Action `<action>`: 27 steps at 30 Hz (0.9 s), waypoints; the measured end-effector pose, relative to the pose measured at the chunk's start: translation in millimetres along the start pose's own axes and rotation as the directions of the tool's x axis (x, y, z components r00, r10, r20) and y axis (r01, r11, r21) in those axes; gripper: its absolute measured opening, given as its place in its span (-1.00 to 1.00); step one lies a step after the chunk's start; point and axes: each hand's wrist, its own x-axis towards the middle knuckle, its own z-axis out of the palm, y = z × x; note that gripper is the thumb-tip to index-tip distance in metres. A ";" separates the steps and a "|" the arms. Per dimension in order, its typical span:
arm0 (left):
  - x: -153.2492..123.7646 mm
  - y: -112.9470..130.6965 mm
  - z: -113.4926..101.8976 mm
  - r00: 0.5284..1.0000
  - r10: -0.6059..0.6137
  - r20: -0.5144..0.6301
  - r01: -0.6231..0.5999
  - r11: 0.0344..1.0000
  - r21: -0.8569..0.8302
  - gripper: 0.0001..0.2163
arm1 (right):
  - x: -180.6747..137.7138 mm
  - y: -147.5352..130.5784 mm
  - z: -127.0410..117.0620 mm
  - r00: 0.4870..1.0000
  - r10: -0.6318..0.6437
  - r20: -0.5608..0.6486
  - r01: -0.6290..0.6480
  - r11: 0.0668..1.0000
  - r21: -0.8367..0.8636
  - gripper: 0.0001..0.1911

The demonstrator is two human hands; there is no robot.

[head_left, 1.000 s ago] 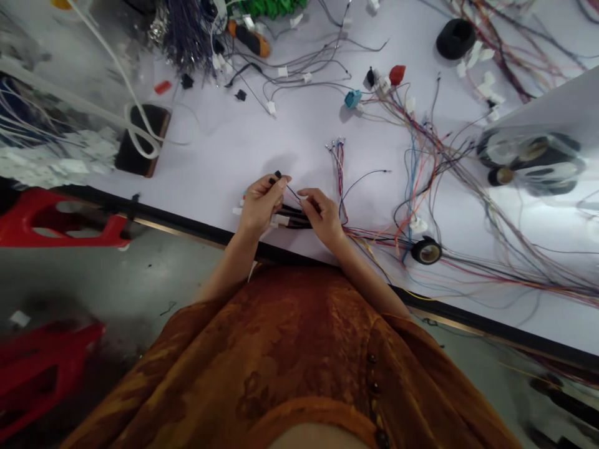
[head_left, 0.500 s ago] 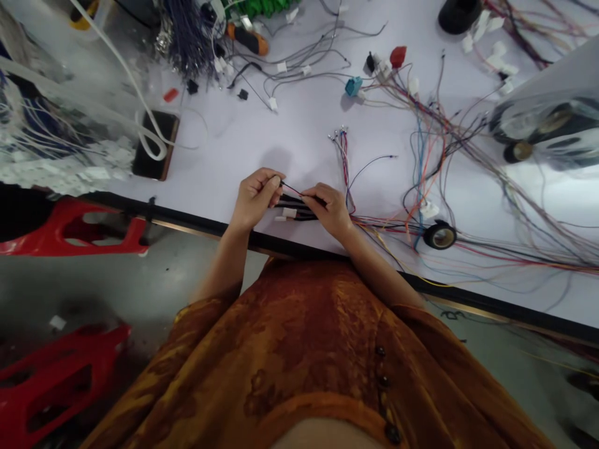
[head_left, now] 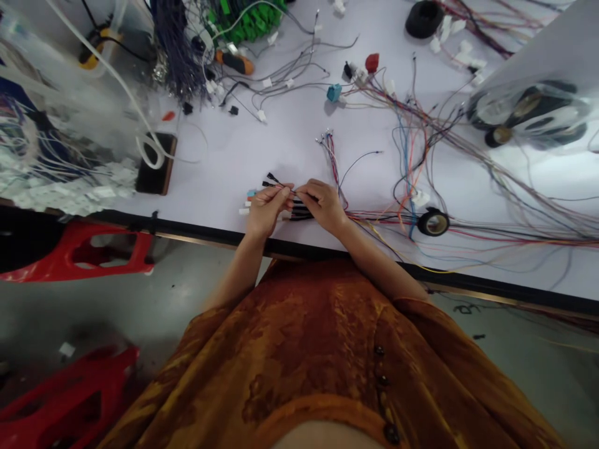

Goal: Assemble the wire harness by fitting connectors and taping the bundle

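Note:
My left hand [head_left: 266, 209] pinches thin dark wires whose two small black connectors [head_left: 269, 180] stick out past its fingertips. Close beside it, my right hand [head_left: 322, 202] is closed in a pinch on the same wires, a short span showing between the hands. Beneath both hands runs a wire bundle with black-sleeved ends [head_left: 302, 211]. White and blue connectors [head_left: 249, 202] at its tips show left of my left hand. Behind my right hand a group of red and white wires [head_left: 332, 156] with bare metal terminals points away from me.
A black tape roll [head_left: 433, 222] lies on wires to the right. A phone [head_left: 156, 163] is at the left, near piled white connectors [head_left: 84, 190]. An orange-handled tool [head_left: 236, 62] and a teal connector [head_left: 334, 93] lie farther back. Red stools [head_left: 84, 252] stand below the table's edge.
My left hand has moved right and slightly down, nearer my right hand. Two black connectors now show beyond its fingertips. The whole view has shifted a little.

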 end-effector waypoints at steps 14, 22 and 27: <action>0.7 11.0 -4.6 0.998 0.050 0.041 -0.059 0.960 0.275 -0.86 | 5.5 -2.3 -14.7 0.990 0.006 0.143 0.005 0.998 -0.070 -0.72; 0.9 10.0 -3.0 0.988 0.155 -0.024 -0.137 0.928 0.345 -0.87 | -18.3 3.1 -17.3 0.991 0.067 0.113 -0.040 0.973 -0.225 -0.72; 6.5 2.3 -1.9 0.980 0.181 -0.084 -0.147 0.940 0.308 -0.86 | -95.9 12.5 -100.9 0.932 0.071 -0.354 -0.227 0.878 -0.422 -0.78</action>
